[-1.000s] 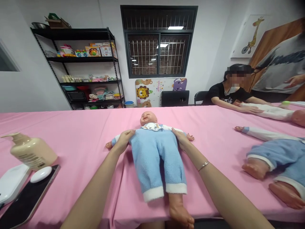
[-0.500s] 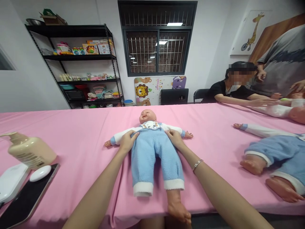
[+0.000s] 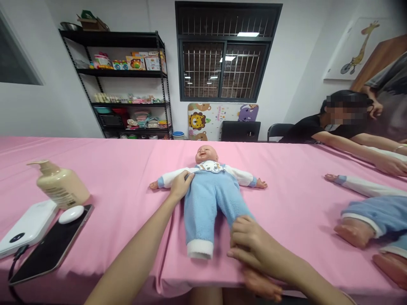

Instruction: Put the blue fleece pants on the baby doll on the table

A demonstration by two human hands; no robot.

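Note:
A baby doll (image 3: 206,155) lies on its back, dressed in light blue fleece trousers (image 3: 201,203) with white cuffs and a white top with blue cuffs. At the waist on the left side, my left hand (image 3: 181,185) is closed on the edge of the trousers. My right hand (image 3: 254,243) is curled around the lower trouser leg on the right, hiding its cuff. Below it a bare doll foot (image 3: 262,284) sticks out near the table edge. On the left leg the cuff hangs flat, with no foot showing.
A pink cloth (image 3: 127,169) covers the table. At left are a pump bottle (image 3: 65,186), white power bank (image 3: 30,226), phone (image 3: 52,245) and white oval case (image 3: 71,214). Another doll (image 3: 375,216) lies at right, near a seated person (image 3: 318,123) reaching over the table.
My right hand has moved from the doll's waist down to the lower trouser leg. That leg and foot have swung right. My left hand stays at the waist; the view has turned slightly left.

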